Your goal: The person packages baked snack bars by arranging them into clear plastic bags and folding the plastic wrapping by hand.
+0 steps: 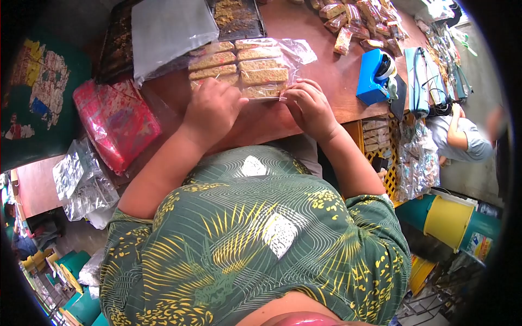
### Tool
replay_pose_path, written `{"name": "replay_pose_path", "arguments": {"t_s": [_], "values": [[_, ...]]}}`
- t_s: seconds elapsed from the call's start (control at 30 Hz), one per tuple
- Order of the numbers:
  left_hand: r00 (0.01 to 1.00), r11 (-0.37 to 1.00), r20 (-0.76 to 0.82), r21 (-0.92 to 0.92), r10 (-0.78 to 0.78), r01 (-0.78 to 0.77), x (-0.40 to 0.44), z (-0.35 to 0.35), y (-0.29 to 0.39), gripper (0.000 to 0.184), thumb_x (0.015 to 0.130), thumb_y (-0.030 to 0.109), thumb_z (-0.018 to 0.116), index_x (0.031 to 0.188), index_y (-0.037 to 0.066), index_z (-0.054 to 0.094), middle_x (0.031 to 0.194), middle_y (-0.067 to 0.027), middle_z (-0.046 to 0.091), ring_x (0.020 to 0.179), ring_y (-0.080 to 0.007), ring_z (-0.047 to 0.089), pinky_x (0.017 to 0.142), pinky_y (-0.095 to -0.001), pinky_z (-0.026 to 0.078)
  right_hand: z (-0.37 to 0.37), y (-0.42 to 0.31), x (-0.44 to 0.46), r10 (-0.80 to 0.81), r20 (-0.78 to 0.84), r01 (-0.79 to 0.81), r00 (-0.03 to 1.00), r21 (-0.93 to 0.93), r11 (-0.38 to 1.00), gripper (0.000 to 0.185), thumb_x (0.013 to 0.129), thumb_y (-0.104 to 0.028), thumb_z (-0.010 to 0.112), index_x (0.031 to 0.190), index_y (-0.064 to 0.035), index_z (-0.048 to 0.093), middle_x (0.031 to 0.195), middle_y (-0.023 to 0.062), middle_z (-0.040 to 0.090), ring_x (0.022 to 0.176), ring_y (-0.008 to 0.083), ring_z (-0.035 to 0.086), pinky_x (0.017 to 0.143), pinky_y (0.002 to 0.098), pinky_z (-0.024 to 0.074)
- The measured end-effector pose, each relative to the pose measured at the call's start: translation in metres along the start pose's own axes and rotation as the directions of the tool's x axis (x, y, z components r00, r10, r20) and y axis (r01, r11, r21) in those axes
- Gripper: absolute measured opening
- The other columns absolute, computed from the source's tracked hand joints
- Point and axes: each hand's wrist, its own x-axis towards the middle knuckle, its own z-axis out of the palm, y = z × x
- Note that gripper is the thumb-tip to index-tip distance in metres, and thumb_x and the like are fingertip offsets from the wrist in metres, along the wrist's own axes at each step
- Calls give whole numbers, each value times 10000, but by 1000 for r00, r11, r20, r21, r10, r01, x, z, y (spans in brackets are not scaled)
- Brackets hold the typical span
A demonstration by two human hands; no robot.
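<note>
Clear plastic bag (300,51), filled with golden-brown rectangular bars (264,76) in two side-by-side columns, lies flat on a reddish-brown counter (291,24), directly in front of the wearer, whose sleeved top is dark green with yellow and white patterns. Both bare hands are at the bag's near edge, with the bars just beyond and between them. The left hand (216,106) is curled at the near left corner, knuckles up; whether its fingers grip the plastic cannot be told. The right hand (307,103) pinches the near right corner between thumb and fingers. Past the bag's far left side, a translucent whitish plastic sheet (173,35) partly covers a dark, crumb-strewn tray (260,24). Nearer on the left lies a red and pink patterned plastic-wrapped bundle (117,122). To the right stands a bright blue tape dispenser (372,79), with a heap of small wrapped bars (361,22) farther back. At the far right is another person in a grey shirt (462,138), well apart from the bag.
</note>
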Motion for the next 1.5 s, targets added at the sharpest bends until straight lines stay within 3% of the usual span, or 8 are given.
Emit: {"name": "replay_pose_path", "arguments": {"t_s": [0.3,0.4,0.6,0.73,0.93,1.1,1.37,1.5], "values": [[999,999,21,26,-38,38,6,-1,1,154,876,186,752,869,94,629,1008,-73,617,1010,-313,612,879,-473,485,-2,-12,8,294,-5,-294,956,10,956,379,865,-90,811,1209,-56,657,952,94,707,939,289,677,946,429,508],[988,997,-152,83,7,6,7,8,2,111,880,164,724,990,157,715,1059,-29,630,1089,-259,616,913,-462,470,-1,-13,12,392,12,-391,920,103,915,389,851,-89,814,1210,-75,665,939,99,723,942,322,685,915,438,519],[955,946,14,137,295,-294,7,11,-9,447,908,148,645,1282,367,754,1201,59,667,1129,-179,591,972,-399,428,-1,-13,17,497,71,-500,865,214,839,411,837,-80,818,1219,-77,667,930,129,721,933,345,691,883,446,539],[961,958,41,77,272,-275,9,15,-14,406,903,158,653,1248,337,770,1257,80,670,1139,-188,591,980,-409,427,0,-10,15,543,104,-551,834,233,802,419,827,-87,829,1216,-90,676,957,129,713,955,334,681,900,439,536],[971,974,80,12,225,-226,10,11,-13,437,877,142,642,1251,328,768,1277,87,666,1144,-194,593,1006,-413,430,-22,-46,21,254,-126,-268,959,-106,958,264,781,-121,865,1024,-140,763,1206,114,668,1173,352,588,1015,456,482],[971,978,116,-34,210,-208,15,7,-15,467,846,117,630,1244,318,768,1289,87,668,1161,-192,595,1030,-412,433,-5,-56,12,214,206,-227,955,42,973,214,732,-143,877,926,-185,798,1315,57,673,1282,333,564,1081,483,447],[979,971,73,-161,192,-178,16,7,-18,346,876,99,634,1170,228,764,1278,49,679,1146,-220,612,1026,-410,463,26,-25,15,238,-54,-239,970,-11,971,97,803,-108,847,880,-145,800,1121,52,722,1015,263,647,902,410,522],[987,969,-1,-192,159,-156,17,11,-18,271,892,66,632,1134,173,695,1244,4,671,1111,-273,637,994,-421,494,32,-21,13,282,-123,-280,952,32,959,366,764,-122,888,1101,-132,746,1052,81,691,964,282,643,889,412,529]]}}
